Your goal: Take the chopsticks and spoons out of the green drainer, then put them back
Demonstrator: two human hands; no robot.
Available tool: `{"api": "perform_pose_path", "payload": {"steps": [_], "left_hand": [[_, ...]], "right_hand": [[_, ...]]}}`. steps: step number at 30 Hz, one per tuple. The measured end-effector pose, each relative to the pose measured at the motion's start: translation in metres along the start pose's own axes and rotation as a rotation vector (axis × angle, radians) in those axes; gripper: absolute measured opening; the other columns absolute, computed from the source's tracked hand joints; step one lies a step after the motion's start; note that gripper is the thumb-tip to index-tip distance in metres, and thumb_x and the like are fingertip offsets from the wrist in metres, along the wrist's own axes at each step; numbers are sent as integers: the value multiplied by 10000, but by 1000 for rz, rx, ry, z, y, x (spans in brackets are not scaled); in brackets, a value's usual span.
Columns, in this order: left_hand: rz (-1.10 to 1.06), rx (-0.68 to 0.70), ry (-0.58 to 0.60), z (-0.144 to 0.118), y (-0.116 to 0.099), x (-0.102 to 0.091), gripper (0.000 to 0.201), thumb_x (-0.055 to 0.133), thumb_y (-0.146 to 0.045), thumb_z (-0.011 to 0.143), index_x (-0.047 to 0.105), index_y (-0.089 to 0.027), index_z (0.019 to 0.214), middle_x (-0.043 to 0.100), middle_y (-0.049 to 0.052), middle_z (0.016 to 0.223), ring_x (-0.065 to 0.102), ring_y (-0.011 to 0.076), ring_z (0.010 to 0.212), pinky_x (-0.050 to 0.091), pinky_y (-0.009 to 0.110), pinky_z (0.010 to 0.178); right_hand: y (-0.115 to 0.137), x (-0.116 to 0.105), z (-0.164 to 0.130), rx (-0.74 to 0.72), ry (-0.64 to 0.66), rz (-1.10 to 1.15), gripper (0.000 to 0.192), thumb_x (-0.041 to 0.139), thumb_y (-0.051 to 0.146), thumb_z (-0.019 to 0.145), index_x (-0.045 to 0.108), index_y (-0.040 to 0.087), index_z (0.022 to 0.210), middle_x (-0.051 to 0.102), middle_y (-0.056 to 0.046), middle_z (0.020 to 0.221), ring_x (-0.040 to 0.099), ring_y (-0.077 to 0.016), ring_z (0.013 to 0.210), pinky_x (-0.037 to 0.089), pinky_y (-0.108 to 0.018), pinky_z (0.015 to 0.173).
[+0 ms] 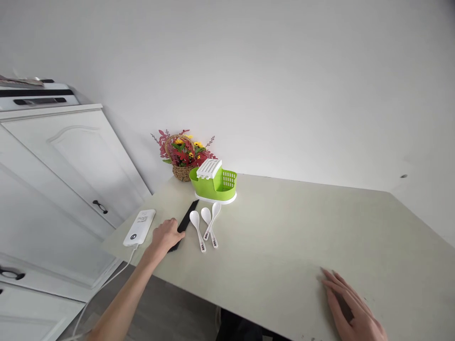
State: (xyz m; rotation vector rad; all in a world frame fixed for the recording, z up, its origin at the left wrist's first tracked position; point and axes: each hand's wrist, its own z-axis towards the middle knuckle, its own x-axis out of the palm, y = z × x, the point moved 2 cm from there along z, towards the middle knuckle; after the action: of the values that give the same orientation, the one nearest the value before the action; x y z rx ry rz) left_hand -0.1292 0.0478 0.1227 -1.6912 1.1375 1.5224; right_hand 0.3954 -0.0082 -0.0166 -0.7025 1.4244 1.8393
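Observation:
My left hand (167, 235) is closed over a bundle of black chopsticks (188, 217) lying on the table, with the thumb across its near side. The fingers partly cover the bundle. Just right of it are three white spoons (210, 219), two of them crossing. Behind the spoons stands a green caddy (206, 189) with a slotted white top piece, a basket-like right compartment and a white base. Far to the right, my right hand (351, 305) rests on the tabletop with its fingers stretched out and nothing in them.
A white power bank (140, 227) with a cable (106, 282) running off the table edge lies left of my left hand. A wicker basket of artificial flowers (182, 171) stands behind the caddy. White cabinets (71, 156) border the pale table (284, 237) on the left; a wall rises behind.

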Motion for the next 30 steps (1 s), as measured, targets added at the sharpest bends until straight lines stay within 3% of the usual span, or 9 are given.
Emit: {"api": "perform_pose_path", "payload": {"steps": [16,22,30], "left_hand": [[32,3,14,8,4,1,266,598,-376,802,669,-168,952,735,156,1062,714,335,938,463,355,692],[-25,-24,19,16,4,0,284,706,-391,721,686,-188,918,742,142,1008,716,341,961,492,351,756],[40,-24,76,17,2,-4,291,664,-349,731,687,-167,958,731,172,1086,716,347,989,511,370,777]], "right_hand": [[0,2,-1,4,-14,8,458,447,602,992,684,358,1298,594,39,1503,559,-344,1391,663,-412,720],[0,2,-1,-7,-22,0,462,457,588,993,679,353,1323,606,25,1492,570,-354,1378,669,-415,717],[-4,2,-2,-10,0,-2,456,468,566,997,657,367,1360,587,40,1512,566,-329,1387,677,-389,708]]}}
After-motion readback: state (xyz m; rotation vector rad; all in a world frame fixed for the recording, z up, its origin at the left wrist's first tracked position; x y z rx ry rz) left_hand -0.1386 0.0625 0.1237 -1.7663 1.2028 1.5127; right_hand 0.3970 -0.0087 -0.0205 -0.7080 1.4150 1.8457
